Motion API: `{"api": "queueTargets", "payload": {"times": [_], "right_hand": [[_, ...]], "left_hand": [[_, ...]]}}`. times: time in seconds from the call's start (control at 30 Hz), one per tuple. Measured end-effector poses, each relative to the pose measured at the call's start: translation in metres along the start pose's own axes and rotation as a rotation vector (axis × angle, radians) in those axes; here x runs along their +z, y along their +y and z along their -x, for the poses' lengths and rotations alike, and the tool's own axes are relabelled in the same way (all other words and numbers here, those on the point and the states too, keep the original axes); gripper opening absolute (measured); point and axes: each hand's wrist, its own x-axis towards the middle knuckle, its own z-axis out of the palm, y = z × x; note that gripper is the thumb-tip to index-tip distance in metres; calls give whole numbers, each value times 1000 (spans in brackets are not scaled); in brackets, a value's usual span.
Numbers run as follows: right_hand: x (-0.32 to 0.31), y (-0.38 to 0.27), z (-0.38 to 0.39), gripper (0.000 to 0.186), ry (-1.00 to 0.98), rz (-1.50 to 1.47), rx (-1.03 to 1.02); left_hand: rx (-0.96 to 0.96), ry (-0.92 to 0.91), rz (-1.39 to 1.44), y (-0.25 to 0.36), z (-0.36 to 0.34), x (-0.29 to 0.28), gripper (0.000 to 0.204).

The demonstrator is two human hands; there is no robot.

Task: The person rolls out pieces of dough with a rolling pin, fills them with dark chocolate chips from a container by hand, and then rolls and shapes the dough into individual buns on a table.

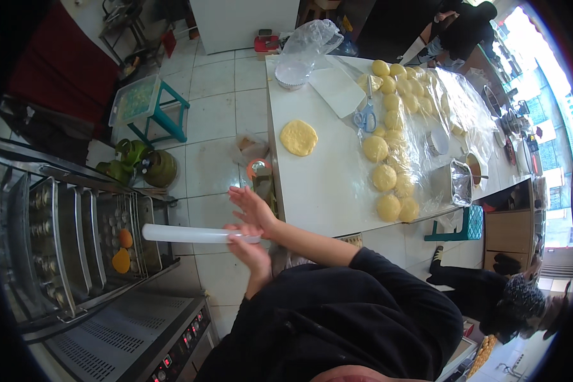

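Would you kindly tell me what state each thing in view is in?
White rod: held up, off the table
Left hand: closed around the rod's end
Right hand: open, fingers spread
Dough disc: flattened, uncovered
Plastic sheet: spread out, wrinkled
Dough balls: rounded, some under the sheet
Scissors: lying flat; whether fully shut is unclear
Plastic bag: crumpled
Control panel: red lights lit
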Motion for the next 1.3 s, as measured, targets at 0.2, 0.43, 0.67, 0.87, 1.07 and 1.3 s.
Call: {"api": "queueTargets", "payload": {"times": [0.2, 0.43, 0.67, 0.87, 1.07, 1.3], "right_hand": [[32, -22, 46, 65, -76, 131, 193], [-32, -64, 88, 70, -376, 604, 554], [-74, -18, 92, 51, -383, 1286, -122], [-8, -82, 73, 37, 113, 1308, -112], [-27, -153, 83, 38, 530, 1947, -1133], [-113, -182, 47, 41, 485, 2168, -740]], "left_hand": [[136, 34, -167, -57, -58, -17, 38], [406, 479, -581, -19, -148, -74, 40], [389, 554, -386, 24, -142, -75, 37], [634, 240, -917, 2, -113, -54, 34], [598, -609, -1194, -19, -82, 21, 38], [610, -1161, -1458, -59, -106, 91, 48]]}}
